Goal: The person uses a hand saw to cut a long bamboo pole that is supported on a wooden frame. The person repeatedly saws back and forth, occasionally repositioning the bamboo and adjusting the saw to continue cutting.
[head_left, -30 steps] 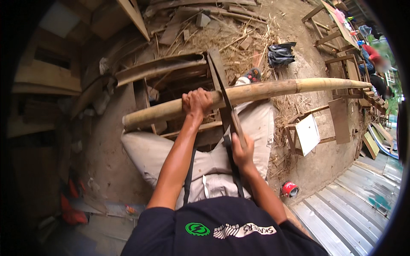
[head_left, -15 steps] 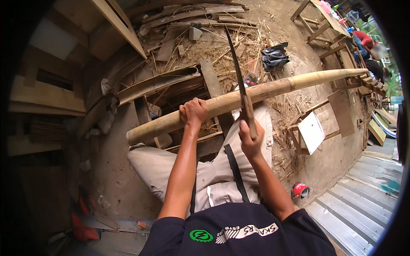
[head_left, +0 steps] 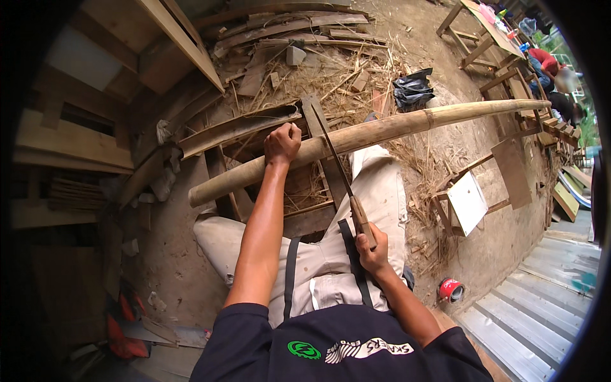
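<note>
A long bamboo pole (head_left: 407,126) lies across in front of me, its near cut end at the left and its thin end far to the right. My left hand (head_left: 282,143) is closed over the pole, left of the saw. The handsaw (head_left: 338,162) has a long dark blade that crosses the pole and a wooden handle. My right hand (head_left: 373,247) grips that handle over my lap. Beneath the pole is a wooden frame (head_left: 324,153), partly hidden by the pole and my left arm.
Bamboo strips and shavings (head_left: 299,70) litter the ground ahead, beside a black plastic bag (head_left: 414,89). At right are a white board (head_left: 468,200), a red can (head_left: 451,290) and corrugated metal sheets (head_left: 515,325). Another person (head_left: 543,63) bends near a wooden table (head_left: 493,28).
My right hand has drawn the saw back toward my lap, and the blade now lies lower across the pole. My left hand has shifted slightly left and away on the pole.
</note>
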A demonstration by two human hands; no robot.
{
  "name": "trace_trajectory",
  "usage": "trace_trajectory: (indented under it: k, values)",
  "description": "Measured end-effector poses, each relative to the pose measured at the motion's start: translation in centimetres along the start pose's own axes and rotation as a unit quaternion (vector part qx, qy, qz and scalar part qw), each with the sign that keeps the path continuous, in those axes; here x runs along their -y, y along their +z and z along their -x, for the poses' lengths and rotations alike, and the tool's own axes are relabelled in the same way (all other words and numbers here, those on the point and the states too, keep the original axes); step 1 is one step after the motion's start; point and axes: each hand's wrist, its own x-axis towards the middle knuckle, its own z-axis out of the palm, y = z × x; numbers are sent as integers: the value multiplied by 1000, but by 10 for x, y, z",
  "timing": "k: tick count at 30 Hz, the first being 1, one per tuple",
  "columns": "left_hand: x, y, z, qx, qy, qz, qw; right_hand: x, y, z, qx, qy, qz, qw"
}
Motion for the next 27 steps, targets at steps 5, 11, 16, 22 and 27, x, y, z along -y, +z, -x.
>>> trace_trajectory:
  k: [5,11,16,22,27]
  values:
    - [2,4,19,18,82,-62,995,0,4,-18,38,6,-38,999]
    - [-5,-1,4,168,-45,-129,976,25,21,-37,27,70,-140,987]
    - [-12,-10,-20,232,-127,-118,957,13,21,-60,19,134,-201,970]
    - [-16,-15,-26,227,-131,-114,958,29,17,-22,-43,141,-167,975]
    - [-14,-10,-26,203,-120,-113,965,62,13,8,-31,176,-175,968]
